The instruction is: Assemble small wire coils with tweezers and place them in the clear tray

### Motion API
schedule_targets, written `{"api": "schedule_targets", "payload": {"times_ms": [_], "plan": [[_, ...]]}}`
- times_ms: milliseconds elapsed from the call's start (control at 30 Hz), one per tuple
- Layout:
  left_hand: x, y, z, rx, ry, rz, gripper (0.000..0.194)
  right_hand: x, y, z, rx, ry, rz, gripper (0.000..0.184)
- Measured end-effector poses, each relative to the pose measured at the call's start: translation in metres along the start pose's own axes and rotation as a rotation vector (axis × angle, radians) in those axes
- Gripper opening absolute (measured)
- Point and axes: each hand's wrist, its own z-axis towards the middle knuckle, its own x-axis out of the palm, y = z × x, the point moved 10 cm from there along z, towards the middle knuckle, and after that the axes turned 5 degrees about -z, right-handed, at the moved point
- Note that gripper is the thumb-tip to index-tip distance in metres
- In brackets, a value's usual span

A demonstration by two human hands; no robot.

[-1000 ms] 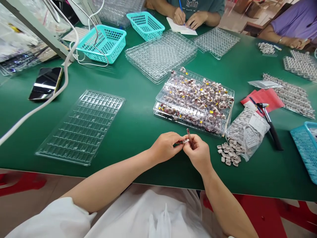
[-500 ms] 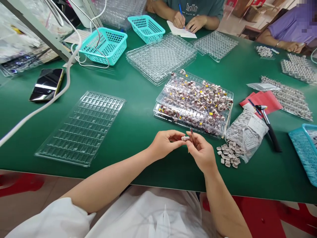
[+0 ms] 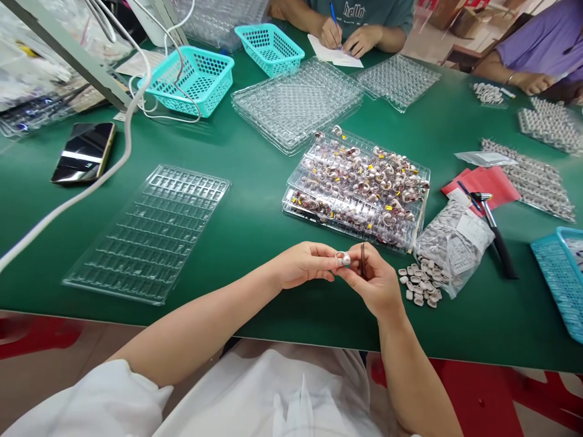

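Observation:
My left hand (image 3: 298,265) pinches a small white rounded plastic housing (image 3: 343,259) between thumb and fingertips. The fingertips of my right hand (image 3: 377,280) meet it from the other side. A thin dark tool that looks like tweezers (image 3: 363,260) stands up between my right fingers, its lower part hidden in the hand. Just beyond both hands lies a stack of clear trays (image 3: 291,203) loaded with similar white parts (image 3: 364,176) with dark red bits and yellow tags. To the right of my right hand, loose pale oval caps (image 3: 421,282) lie beside a plastic bag (image 3: 455,243) of more caps.
A clear compartment tray (image 3: 150,237) lies at left, near a phone (image 3: 84,152) and a white cable (image 3: 129,121). A hammer (image 3: 498,243) rests by the bag. Turquoise baskets (image 3: 218,76) and stacked clear trays (image 3: 255,115) stand farther back. Across the table a person's hand (image 3: 330,33) holds a pen.
The white housing has been turned between my fingers and now shows a rounded, ring-like side. My left fingers have curled further round, and the dark tool has shifted slightly right and stands more upright.

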Motion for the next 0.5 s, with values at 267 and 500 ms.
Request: {"api": "schedule_targets", "payload": {"times_ms": [267, 500], "plan": [[0.006, 0.004, 0.0, -0.031, 0.043, -0.021, 0.028, 0.0, 0.007, 0.0, -0.041, -0.059, -0.03, 0.008], [0.008, 0.007, -0.001, -0.047, 0.089, -0.005, 0.027, 0.008, -0.005, -0.001, 0.069, 0.022, 0.09, 0.011]]}}
